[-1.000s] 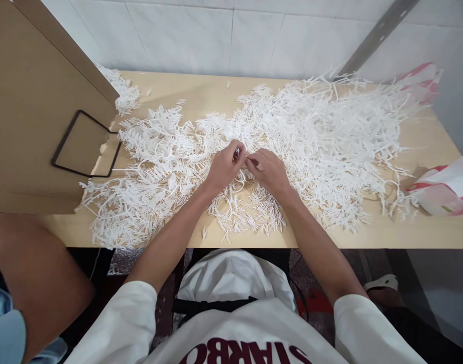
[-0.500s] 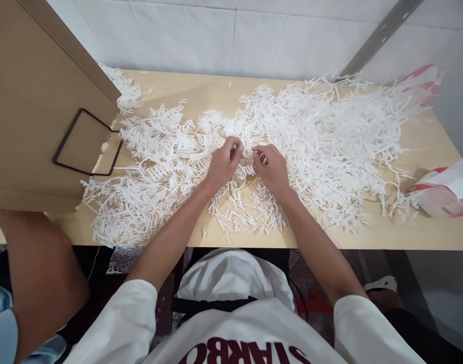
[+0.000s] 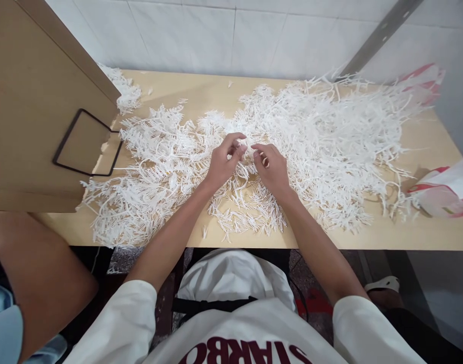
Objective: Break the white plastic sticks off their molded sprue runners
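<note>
Wall (image 3: pixel 201 35), far side: large pale tiles, faint grey marbling, thin dark joints; turns greyer towards the right. Metal upright (image 3: pixel 381 40), far right: grey, slotted with holes, seen slanting against the tiling. Counter (image 3: pixel 204 91): long, pale beige, wood-toned top, straight near edge, far edge along the wall. Floor (image 3: pixel 125 259), near side below counter: dark reddish brown, speckled, partly hidden, with red patch (image 3: pixel 317 303) to right of centre. Light: pale, fairly even, shadows soft.

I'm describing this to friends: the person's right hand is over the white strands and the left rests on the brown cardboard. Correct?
No: the head view shows the left hand over the white strands too, beside the right hand, not on the brown cardboard.
</note>
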`<state>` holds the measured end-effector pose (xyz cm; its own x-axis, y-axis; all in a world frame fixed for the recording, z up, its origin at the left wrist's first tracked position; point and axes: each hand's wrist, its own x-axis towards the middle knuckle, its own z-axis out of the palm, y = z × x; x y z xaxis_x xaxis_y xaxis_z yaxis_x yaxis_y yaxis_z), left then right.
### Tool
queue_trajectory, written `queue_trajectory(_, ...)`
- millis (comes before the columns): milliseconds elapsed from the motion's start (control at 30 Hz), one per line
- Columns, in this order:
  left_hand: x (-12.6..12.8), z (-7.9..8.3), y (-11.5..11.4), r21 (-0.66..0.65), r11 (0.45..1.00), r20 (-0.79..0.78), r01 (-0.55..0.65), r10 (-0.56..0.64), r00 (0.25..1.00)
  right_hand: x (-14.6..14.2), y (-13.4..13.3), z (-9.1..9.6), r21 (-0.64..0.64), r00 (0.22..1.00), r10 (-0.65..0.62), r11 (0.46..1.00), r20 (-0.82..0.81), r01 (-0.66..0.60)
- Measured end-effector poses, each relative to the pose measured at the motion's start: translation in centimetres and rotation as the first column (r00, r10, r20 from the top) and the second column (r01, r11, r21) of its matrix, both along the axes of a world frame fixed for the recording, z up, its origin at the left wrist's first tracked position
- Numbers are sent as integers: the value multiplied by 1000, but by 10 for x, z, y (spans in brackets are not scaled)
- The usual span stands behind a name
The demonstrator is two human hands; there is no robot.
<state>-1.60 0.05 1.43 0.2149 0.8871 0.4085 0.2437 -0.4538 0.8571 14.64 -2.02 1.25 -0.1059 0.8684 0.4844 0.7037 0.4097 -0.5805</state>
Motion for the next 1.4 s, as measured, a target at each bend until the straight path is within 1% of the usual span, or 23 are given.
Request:
queue_trajectory(133,1,-5,3,-49,998,112,35,-30,993,-1,-2,3,-20,996,32,999,-83,-34)
queue_trajectory(267,1,-8,3,-37,998,124,50,-45,991,-3,-3,4,-44,988,38,998,-152,-45)
queue_trajectory(367,2,-5,2,1,1000,125,-8,8,992,-2,-1,2,-19,977,7,1000,-212,-11)
queue_trajectory(467,2,0,2,34,995,158,-93,86,984,0,1,0,-17,939,-10,1000,-345,4)
queue_trajectory(500,1,1,2,20,995,168,-101,96,981,0,1,0,-21,920,-9,1000,-392,0)
queue_trajectory(567,1,3,2,-52,996,174,-72,80,982,1,1,0,-20,888,-5,1000,-460,-5)
queue_trajectory(633,2,3,1,-139,990,159,-29,51,986,0,1,1,1,869,-4,1000,-495,5)
queue_trajectory(667,2,3,0,-170,985,150,-27,53,987,0,1,1,19,865,-2,1000,-503,13)
queue_trajectory(800,3,2,0,-217,968,132,-128,159,979,0,1,4,110,856,11,993,-516,53)
queue_trajectory(833,2,2,0,-241,961,141,-133,170,975,0,0,4,125,852,13,990,-524,62)
queue_trajectory(900,2,2,2,-321,944,175,-74,136,975,1,0,5,135,841,13,988,-540,72)
queue_trajectory(967,1,4,3,-390,920,222,33,59,973,1,-1,6,135,841,20,989,-541,63)
queue_trajectory(1000,1,5,4,-399,914,241,79,21,970,2,-1,6,135,846,25,989,-533,56)
queue_trajectory(1067,0,7,3,-363,925,272,111,-9,962,2,-1,5,138,858,33,989,-513,44)
queue_trajectory(1100,-1,8,3,-325,941,284,96,0,959,3,-1,5,135,863,34,990,-504,40)
queue_trajectory(1167,-2,10,2,-234,972,297,30,42,954,3,-1,3,121,871,37,992,-490,26)
queue_trajectory(1233,-3,10,2,-157,987,292,-21,66,954,4,-1,3,115,873,46,993,-485,12)
queue_trajectory(1267,-3,10,2,-126,992,286,-25,61,956,4,-1,3,118,872,52,993,-486,7)
queue_trajectory(1333,-4,9,1,-77,997,286,-2,24,958,5,-2,4,135,871,67,991,-487,-1)
queue_trajectory(1400,-3,8,1,-34,999,302,42,-30,953,5,-2,5,146,888,83,989,-452,-18)
